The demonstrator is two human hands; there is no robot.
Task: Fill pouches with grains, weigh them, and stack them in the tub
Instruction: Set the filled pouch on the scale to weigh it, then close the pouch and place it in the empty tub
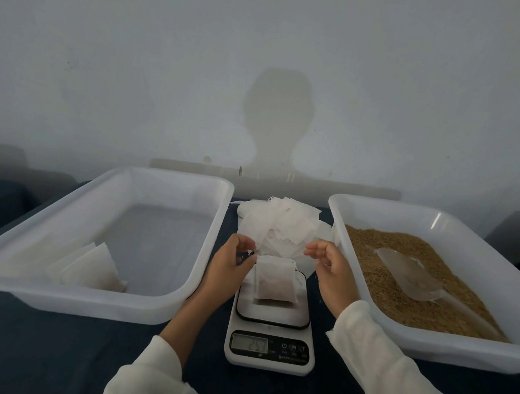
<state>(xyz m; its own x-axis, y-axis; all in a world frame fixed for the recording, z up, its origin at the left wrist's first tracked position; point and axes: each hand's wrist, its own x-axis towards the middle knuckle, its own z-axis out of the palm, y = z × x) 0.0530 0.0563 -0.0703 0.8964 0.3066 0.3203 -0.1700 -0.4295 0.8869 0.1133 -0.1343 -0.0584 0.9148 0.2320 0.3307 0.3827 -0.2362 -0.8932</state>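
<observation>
A filled white pouch (275, 283) stands on the platform of a small white digital scale (268, 346), whose display is lit. My left hand (231, 266) is at the pouch's top left corner, fingers curled, thumb and fingertips pinching its edge. My right hand (330, 270) hovers just right of the pouch with loosely curled fingers, apart from it and holding nothing. The left tub (156, 310) holds a few filled pouches (91, 267) in its near left corner. The right tub (427, 346) holds brown grains (385, 247) and a clear scoop (408, 277).
A loose pile of empty white pouches (281, 226) lies behind the scale between the two tubs. Everything sits on a dark blue cloth (53, 351), with a pale wall close behind.
</observation>
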